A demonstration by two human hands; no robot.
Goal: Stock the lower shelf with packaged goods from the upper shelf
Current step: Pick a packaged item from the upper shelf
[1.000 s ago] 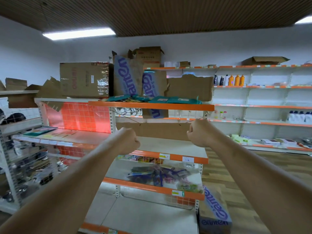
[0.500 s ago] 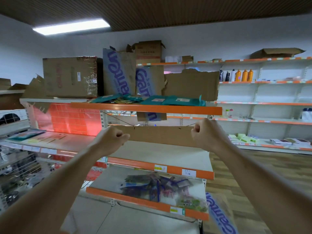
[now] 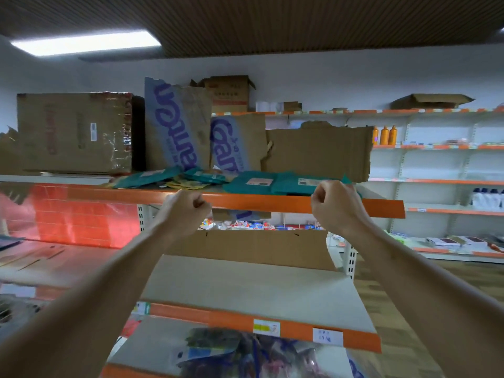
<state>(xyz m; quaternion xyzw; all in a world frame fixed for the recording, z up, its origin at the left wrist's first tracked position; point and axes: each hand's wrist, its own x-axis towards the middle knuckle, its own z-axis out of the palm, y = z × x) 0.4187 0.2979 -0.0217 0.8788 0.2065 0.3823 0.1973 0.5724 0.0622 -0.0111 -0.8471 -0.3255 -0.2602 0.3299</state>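
Flat teal packages (image 3: 268, 183) and some yellowish packets (image 3: 182, 184) lie on the upper shelf (image 3: 114, 194), which has an orange front edge. My left hand (image 3: 186, 207) is a closed fist in front of that edge, holding nothing. My right hand (image 3: 335, 204) is also a fist, just below the right teal packages. Beneath them the lower shelf (image 3: 256, 291) shows a bare beige board with an orange lip and a cardboard sheet (image 3: 253, 248) standing at its back.
Cardboard boxes (image 3: 75, 132) and torn blue-printed cartons (image 3: 177, 124) stand behind the packages. A lower tier holds mixed packaged goods (image 3: 245, 350). Wall shelves on the right carry orange bottles (image 3: 384, 135). A red grid panel (image 3: 81, 222) stands at the left.
Both fists have risen from the lower shelf's level up to the upper shelf's orange edge, and the view has moved closer to the shelving.
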